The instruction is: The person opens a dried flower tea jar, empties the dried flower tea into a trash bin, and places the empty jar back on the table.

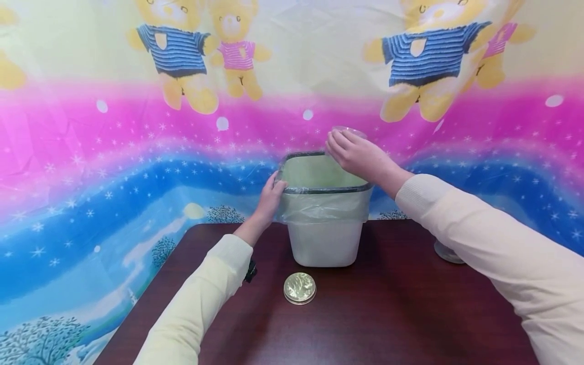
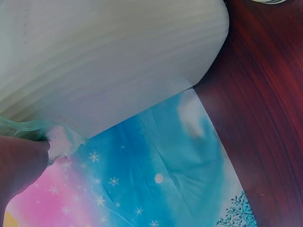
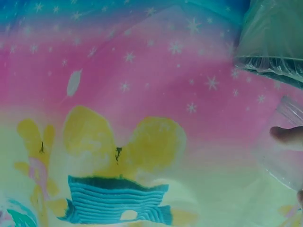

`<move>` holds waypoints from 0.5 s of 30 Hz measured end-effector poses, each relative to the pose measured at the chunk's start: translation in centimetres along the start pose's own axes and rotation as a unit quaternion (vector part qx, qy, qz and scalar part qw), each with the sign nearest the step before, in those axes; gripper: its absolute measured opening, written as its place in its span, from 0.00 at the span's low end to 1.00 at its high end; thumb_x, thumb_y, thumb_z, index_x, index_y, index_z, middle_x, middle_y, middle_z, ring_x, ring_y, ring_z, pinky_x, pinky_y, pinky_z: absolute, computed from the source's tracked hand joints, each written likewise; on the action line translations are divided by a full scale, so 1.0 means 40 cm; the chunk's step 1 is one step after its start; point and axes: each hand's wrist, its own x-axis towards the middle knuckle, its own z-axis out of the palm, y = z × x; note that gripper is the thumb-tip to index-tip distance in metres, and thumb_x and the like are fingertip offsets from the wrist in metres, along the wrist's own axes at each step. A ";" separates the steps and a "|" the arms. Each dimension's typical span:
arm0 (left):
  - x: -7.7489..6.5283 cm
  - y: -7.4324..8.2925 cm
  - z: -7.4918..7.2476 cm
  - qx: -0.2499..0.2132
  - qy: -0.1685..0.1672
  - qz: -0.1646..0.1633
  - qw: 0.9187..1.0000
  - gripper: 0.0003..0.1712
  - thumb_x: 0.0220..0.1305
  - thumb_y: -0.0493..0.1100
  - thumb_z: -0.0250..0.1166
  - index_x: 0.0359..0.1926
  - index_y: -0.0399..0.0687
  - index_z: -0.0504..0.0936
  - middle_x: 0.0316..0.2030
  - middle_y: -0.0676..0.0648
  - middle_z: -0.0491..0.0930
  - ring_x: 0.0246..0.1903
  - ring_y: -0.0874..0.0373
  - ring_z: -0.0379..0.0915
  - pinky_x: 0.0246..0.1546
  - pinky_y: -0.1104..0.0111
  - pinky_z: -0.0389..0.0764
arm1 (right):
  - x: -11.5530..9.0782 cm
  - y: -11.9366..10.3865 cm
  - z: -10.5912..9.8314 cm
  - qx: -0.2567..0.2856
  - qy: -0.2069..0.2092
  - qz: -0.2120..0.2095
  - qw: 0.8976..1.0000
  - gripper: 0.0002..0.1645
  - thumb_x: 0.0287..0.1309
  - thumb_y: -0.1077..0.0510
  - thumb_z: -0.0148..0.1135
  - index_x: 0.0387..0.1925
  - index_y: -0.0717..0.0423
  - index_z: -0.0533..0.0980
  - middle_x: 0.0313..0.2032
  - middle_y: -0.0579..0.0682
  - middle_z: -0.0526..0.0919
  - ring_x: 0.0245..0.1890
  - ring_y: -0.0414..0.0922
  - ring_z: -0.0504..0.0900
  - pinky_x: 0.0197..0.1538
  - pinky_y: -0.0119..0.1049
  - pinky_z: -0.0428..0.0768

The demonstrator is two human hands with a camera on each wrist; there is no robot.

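A pale trash bin (image 1: 326,243) stands on the table, its dark rim wrapped in a clear plastic liner (image 1: 319,205). My left hand (image 1: 270,200) grips the rim's left side, the thumb near the top edge. In the left wrist view part of that hand (image 2: 21,163) touches the bunched liner (image 2: 61,142) beside the bin wall (image 2: 118,71). Above the bin's right rear rim, my right hand (image 1: 353,154) holds a clear plastic jar (image 3: 281,156), ridged near its mouth. The fingers hide much of it in the head view; its contents cannot be made out.
A round gold-coloured lid (image 1: 299,287) lies on the dark wooden table (image 1: 365,314) in front of the bin. Behind my right sleeve, a clear round object (image 1: 449,252) is partly hidden. A cloth printed with bears (image 1: 173,50) hangs behind the table.
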 end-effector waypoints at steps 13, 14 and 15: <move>-0.008 0.013 0.000 -0.009 -0.005 0.003 1.000 0.40 0.64 0.46 0.52 0.75 0.42 0.51 0.66 0.32 0.63 0.60 0.42 0.64 0.61 0.50 0.64 | -0.002 -0.021 0.005 -0.040 0.061 -0.064 0.995 0.30 0.59 0.64 0.66 0.63 0.63 0.71 0.61 0.62 0.72 0.63 0.55 0.68 0.66 0.45 0.63; -0.007 0.013 0.000 -0.010 -0.004 0.003 1.000 0.40 0.64 0.46 0.52 0.75 0.42 0.52 0.65 0.32 0.64 0.60 0.42 0.64 0.61 0.50 0.64 | -0.003 -0.021 0.006 -0.040 0.064 -0.067 0.995 0.30 0.59 0.64 0.66 0.63 0.63 0.71 0.61 0.62 0.72 0.64 0.55 0.68 0.67 0.45 0.63; -0.007 0.013 0.001 -0.010 -0.003 0.004 1.000 0.40 0.64 0.46 0.52 0.75 0.42 0.52 0.65 0.32 0.64 0.60 0.42 0.64 0.61 0.50 0.64 | -0.004 -0.022 0.005 -0.042 0.066 -0.068 0.995 0.30 0.59 0.64 0.66 0.63 0.62 0.71 0.61 0.62 0.72 0.64 0.55 0.67 0.67 0.45 0.62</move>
